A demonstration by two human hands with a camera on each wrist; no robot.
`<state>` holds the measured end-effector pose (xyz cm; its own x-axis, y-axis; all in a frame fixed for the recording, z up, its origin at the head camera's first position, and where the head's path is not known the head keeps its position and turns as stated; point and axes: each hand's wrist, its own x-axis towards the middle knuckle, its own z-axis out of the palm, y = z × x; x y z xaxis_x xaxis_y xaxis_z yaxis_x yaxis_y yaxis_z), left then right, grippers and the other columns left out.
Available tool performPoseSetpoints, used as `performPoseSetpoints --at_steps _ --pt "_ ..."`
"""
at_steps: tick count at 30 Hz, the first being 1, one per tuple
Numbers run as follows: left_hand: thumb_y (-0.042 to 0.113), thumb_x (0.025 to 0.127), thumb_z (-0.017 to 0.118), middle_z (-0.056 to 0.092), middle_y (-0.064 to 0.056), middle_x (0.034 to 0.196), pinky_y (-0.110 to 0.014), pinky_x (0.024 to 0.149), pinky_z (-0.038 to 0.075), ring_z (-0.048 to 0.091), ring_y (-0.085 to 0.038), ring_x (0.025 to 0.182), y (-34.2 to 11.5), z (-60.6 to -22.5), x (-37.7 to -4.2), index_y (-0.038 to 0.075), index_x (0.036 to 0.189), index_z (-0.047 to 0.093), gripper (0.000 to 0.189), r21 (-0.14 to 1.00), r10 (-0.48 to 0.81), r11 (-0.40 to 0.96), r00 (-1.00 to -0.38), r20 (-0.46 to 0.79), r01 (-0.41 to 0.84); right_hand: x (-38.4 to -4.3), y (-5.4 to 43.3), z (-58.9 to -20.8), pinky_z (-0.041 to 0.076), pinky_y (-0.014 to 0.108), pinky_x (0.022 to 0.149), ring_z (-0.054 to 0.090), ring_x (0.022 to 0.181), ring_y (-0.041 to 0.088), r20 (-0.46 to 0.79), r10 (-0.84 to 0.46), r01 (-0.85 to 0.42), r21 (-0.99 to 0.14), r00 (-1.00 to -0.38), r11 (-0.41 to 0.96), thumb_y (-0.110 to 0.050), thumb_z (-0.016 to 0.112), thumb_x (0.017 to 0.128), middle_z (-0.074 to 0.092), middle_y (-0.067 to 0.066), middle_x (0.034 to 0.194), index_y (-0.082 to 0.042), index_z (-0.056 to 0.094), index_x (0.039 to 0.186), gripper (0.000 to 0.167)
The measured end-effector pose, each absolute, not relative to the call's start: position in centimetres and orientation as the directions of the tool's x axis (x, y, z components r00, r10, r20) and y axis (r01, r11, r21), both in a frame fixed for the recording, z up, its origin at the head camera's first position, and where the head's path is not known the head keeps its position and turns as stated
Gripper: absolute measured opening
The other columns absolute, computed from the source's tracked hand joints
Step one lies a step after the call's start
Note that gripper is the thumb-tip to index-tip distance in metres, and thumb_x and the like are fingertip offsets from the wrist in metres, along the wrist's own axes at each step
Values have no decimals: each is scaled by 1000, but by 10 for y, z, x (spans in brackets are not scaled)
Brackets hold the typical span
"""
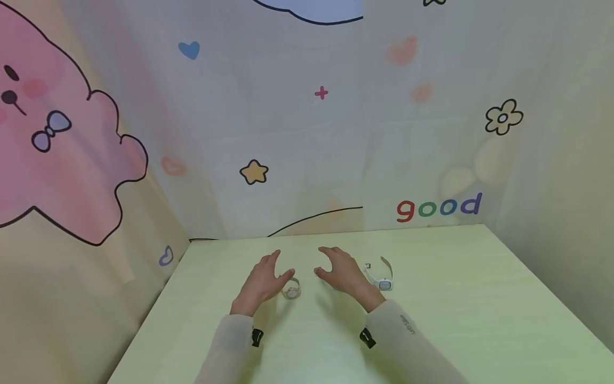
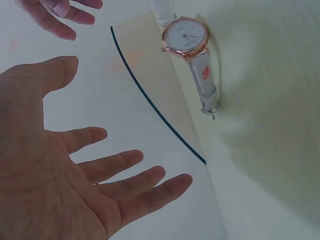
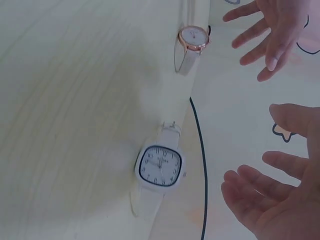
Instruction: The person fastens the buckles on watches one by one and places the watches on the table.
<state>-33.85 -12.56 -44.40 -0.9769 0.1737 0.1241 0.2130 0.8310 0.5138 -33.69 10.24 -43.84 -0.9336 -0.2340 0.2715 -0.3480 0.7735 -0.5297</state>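
Both hands hover above a pale table with fingers spread and nothing in them. My left hand (image 1: 261,282) is just left of a wristwatch with a rose-gold case (image 1: 291,292). In the left wrist view that watch (image 2: 185,36) has a round white dial and a pale strap. My right hand (image 1: 344,273) is left of a white watch (image 1: 385,284) with a squarish case and an upright strap end. A square white watch (image 3: 160,166) with dark numerals shows in the right wrist view. Beneath the right hand, a pale sliver is mostly hidden in the head view.
The light table (image 1: 455,298) meets a printed cloth backdrop (image 1: 288,128) along its far edge. Cloth also hangs at the left and right sides. Dark clips or straps (image 1: 257,337) show at the wrists, beside the pale sleeves.
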Motion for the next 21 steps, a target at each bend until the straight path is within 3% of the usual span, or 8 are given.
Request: performPoseSetpoints --at_steps 9,16,21 --pt "45 95 59 43 -28 147 -58 106 41 45 -45 134 -128 -450 -334 4 151 32 75 546 120 827 -990 69 138 -341 88 -444 54 47 87 68 105 30 281 -226 -351 -567 -933 745 -25 70 91 65 17 124 -6 57 134 50" --pt "38 95 59 60 -27 130 -52 92 52 61 -42 115 -128 -456 -335 -5 136 51 59 544 64 833 -994 83 99 -343 75 -450 57 42 82 70 101 29 246 -244 -345 -607 -938 715 -24 68 93 67 17 121 -4 58 132 45" --pt "34 94 61 63 -28 124 -49 83 55 66 -39 105 -129 -464 -333 -8 126 57 53 571 32 818 -996 84 75 -342 64 -456 57 42 80 71 97 29 217 -236 -321 -646 -947 693 -22 68 92 70 18 114 -2 61 128 41"
